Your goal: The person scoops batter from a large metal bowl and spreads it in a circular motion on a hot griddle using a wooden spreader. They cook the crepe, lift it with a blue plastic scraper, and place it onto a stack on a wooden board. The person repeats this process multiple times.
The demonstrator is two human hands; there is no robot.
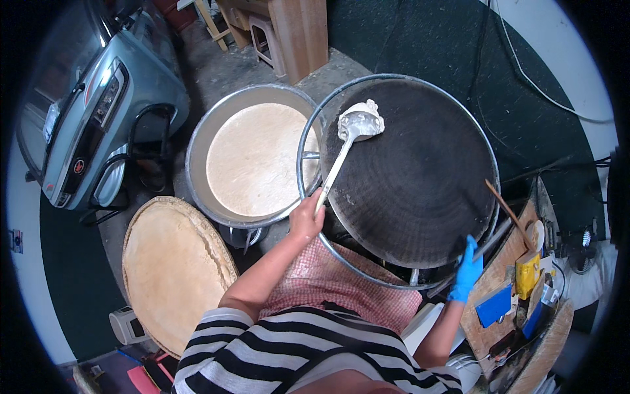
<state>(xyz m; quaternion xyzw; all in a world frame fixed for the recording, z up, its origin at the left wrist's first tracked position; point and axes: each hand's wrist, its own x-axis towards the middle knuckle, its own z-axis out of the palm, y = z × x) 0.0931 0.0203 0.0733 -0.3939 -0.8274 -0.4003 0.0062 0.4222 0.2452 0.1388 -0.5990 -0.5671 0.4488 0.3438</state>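
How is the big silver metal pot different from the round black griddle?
The big silver metal pot has raised walls; the round black griddle has a broad, flat-looking surface. The pot contains lots of pale batter; the griddle is mostly bare, with a batter-coated, long-handled metal ladle on or over it. In this view, the griddle looks wider than the pot. Both are round.

The round griddle [420, 184] looks like dark metal, matt, with fine concentric marks; around it runs a smooth grey metal hoop [300, 161]. Over the griddle, the ladle [343, 158] has a shiny metal bowl and a smooth pale handle. Left of the griddle, the pot [197, 157] is dull silvery metal, its batter [259, 161] matt; farther left, the flatbread stack [174, 262] looks dry, rough-rimmed. Right of the griddle, the bench [495, 279] is grained wood.
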